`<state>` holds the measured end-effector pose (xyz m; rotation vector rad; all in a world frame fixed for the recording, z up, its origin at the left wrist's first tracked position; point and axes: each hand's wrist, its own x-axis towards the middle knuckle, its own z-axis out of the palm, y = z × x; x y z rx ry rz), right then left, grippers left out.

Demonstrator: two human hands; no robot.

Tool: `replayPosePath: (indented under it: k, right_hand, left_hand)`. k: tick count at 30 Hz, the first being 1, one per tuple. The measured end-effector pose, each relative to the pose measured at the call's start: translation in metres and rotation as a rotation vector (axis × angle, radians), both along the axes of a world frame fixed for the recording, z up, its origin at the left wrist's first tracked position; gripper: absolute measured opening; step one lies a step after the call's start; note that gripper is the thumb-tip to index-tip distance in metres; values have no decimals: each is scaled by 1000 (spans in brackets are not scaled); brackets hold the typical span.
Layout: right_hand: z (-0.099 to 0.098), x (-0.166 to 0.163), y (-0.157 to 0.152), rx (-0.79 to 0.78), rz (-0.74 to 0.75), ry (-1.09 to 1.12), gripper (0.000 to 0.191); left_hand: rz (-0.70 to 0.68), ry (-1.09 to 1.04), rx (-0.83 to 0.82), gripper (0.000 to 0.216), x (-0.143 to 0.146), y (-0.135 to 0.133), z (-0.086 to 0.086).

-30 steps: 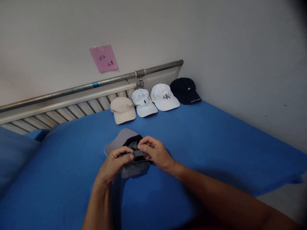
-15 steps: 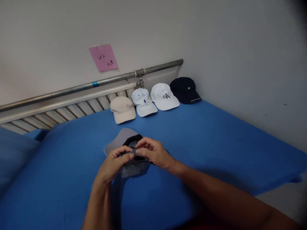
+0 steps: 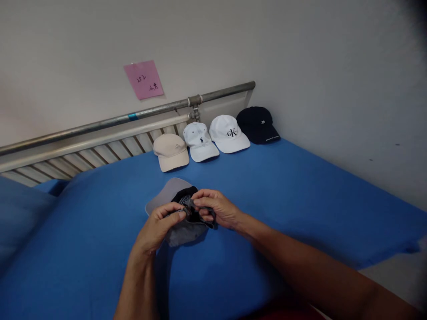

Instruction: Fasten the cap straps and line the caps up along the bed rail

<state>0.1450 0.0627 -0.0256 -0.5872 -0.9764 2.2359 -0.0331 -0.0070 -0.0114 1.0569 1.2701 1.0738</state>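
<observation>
A grey baseball cap (image 3: 187, 234) lies upside down on the blue sheet, its brim pointing up and left. My left hand (image 3: 162, 222) pinches one side of its back strap between thumb and fingers. On the other side, my right hand (image 3: 218, 209) is closed on the strap's other part, with a small gap between the two hands. The dark lining shows inside the cap. Part of the strap is hidden by my fingers.
Behind it stand a beige cap (image 3: 171, 152), a white cap with a small horse logo (image 3: 201, 143), a white lettered cap (image 3: 229, 134) and a black cap (image 3: 257, 126) in a row. A radiator (image 3: 110, 153) and metal pipe (image 3: 160, 108) run along the wall.
My right hand has shifted slightly, its fingers curling more, and the strap ends near my fingertips look further apart. The left hand and the row of caps stay in place.
</observation>
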Motion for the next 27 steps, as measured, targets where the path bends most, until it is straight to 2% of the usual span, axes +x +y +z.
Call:
replayPosePath:
  k: [4, 9, 15, 19, 27]
  right_hand:
    - [2, 1, -3, -7, 127, 1, 19]
    - [3, 2, -4, 30, 158, -37, 16]
    - [-3, 4, 0, 156, 224, -54, 17]
    - [-5, 4, 2, 200, 238, -38, 18]
    - [2, 8, 1, 327, 176, -69, 17]
  left_hand:
    - [-20, 9, -1, 14, 1, 0, 1]
    - [-65, 9, -20, 17, 0, 0, 1]
    - [-128, 26, -49, 20, -2, 1, -3]
    - [-174, 15, -93, 21, -3, 0, -4]
    - [-134, -33, -91, 21, 0, 1, 1]
